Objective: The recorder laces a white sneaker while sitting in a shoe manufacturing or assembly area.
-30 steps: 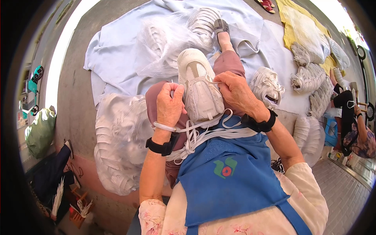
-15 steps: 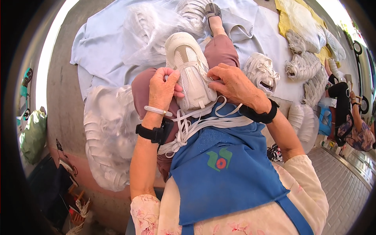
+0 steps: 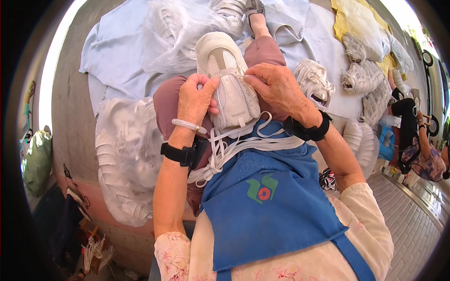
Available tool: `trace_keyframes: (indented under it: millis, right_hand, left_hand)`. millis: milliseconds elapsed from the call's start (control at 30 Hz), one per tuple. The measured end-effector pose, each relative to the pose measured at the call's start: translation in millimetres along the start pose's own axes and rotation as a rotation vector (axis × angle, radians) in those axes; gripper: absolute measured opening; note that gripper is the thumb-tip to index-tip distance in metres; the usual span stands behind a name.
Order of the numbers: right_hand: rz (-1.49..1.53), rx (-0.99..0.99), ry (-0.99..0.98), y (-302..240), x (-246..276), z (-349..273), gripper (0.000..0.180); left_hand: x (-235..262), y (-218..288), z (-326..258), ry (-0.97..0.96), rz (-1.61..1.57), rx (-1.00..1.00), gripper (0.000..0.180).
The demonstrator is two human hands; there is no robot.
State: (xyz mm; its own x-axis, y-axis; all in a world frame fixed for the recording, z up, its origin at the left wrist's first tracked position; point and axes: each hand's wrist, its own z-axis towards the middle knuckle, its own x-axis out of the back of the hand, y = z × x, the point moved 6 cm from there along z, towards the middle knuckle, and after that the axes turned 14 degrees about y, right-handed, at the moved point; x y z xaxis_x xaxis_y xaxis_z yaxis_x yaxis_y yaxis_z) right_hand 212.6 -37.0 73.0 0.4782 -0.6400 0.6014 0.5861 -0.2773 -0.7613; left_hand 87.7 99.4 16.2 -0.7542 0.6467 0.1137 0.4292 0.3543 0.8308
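A white and beige sneaker (image 3: 228, 96) lies across my lap, toe pointing away from me. At its left edge my left hand (image 3: 197, 97) is closed, thumb and forefinger pinched together; what lies between them is hidden. My right hand (image 3: 276, 88) is closed at the sneaker's right side, thumb and forefinger pinching a thin white shoelace beside the lacing area. A bundle of flat white shoelaces (image 3: 248, 148) lies over my lap below the heel, knotted at its left. One lace loops up beside the heel.
Another white sneaker (image 3: 315, 84) lies on a pale blue cloth (image 3: 112, 51) to the right. Clear plastic bags of white shoes (image 3: 125, 159) stand left and ahead. Nested white shoes (image 3: 363, 77) line the right. A person (image 3: 422, 145) sits at the far right.
Both hands have moved slightly up along the sneaker, toward its toe. My right fingers have come from beside the heel to the lacing area, pinching the lace.
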Motion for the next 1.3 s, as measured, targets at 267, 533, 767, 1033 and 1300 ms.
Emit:
trace_keyframes:
  millis: [267, 533, 767, 1033, 1300]
  right_hand:
    - [-0.079, 0.043, -0.004, -9.1, -9.9, 6.6, 0.016]
    - [0.03, 0.093, 0.007, -13.0, -17.6, 11.6, 0.011]
    - [-0.075, 0.143, -0.001, -13.2, -20.1, 14.9, 0.014]
    - [-0.216, 0.149, -0.19, -7.2, -34.1, 29.9, 0.015]
    - [-0.06, 0.156, -0.001, -14.2, -31.7, 18.4, 0.012]
  left_hand:
    - [1.1, -1.5, 0.4, 0.0, 0.034, -0.016, 0.025]
    - [-0.2, -0.2, 0.7, 0.004, 0.105, -0.008, 0.025]
    - [2.3, -4.7, 5.7, -0.011, 0.104, -0.044, 0.028]
    - [0.2, -3.5, 5.1, -0.009, 0.114, -0.046, 0.027]
    - [3.9, -4.4, 3.9, -0.005, 0.123, -0.036, 0.023]
